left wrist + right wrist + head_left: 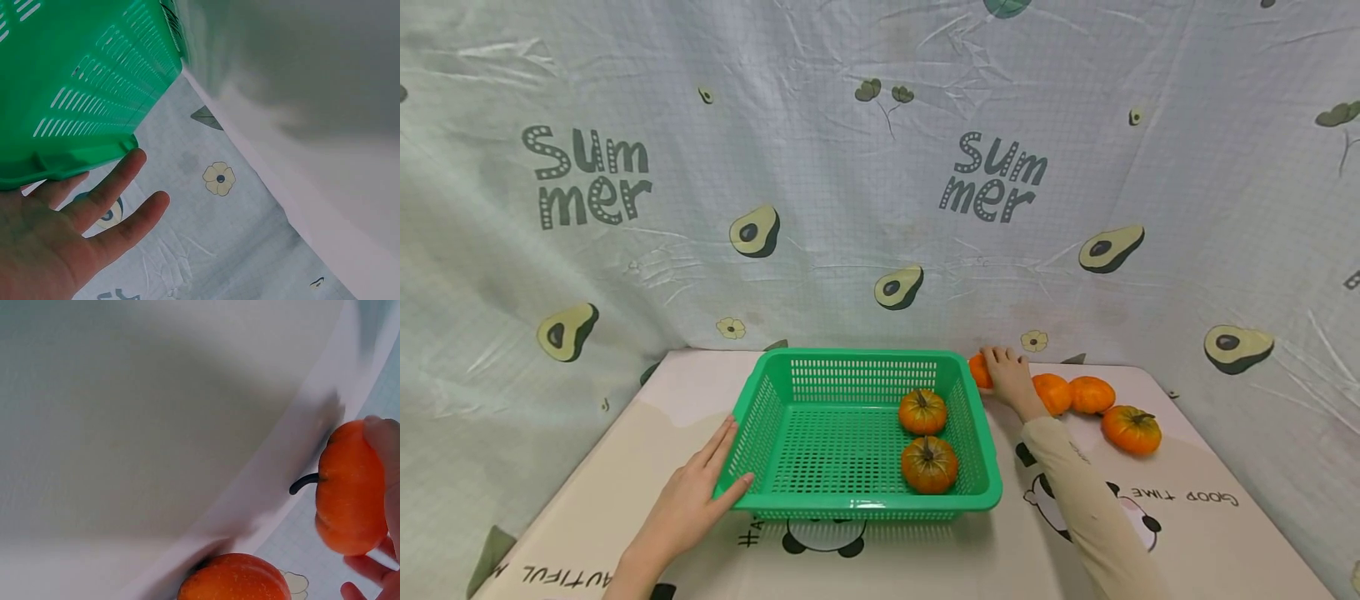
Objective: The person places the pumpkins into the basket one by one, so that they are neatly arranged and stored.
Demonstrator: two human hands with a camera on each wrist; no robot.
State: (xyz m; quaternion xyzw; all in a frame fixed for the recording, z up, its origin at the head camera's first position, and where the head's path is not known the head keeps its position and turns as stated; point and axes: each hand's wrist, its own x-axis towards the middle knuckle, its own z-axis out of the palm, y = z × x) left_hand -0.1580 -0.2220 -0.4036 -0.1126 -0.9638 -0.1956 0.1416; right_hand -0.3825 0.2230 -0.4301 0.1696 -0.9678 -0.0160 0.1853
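A green plastic basket [865,502] holds two orange-green pumpkins, the back pumpkin [923,412] and the front pumpkin [929,465], along its right side. My left hand [688,500] rests at the basket's left rim, thumb over the front corner; in the left wrist view its fingers [115,187] are straight and spread against the rim. Beyond the basket's right wall, my right hand [1011,385] grips a bright orange pumpkin [352,494] with a dark curved stem. The thumb lies over one side of it and fingers show at the other.
Right of my right hand, an orange pumpkin [1051,393], another orange pumpkin [1092,395] and a greenish-topped pumpkin [1132,430] sit in a row on the printed table cover [1195,533]. A patterned cloth [820,183] hangs behind the table.
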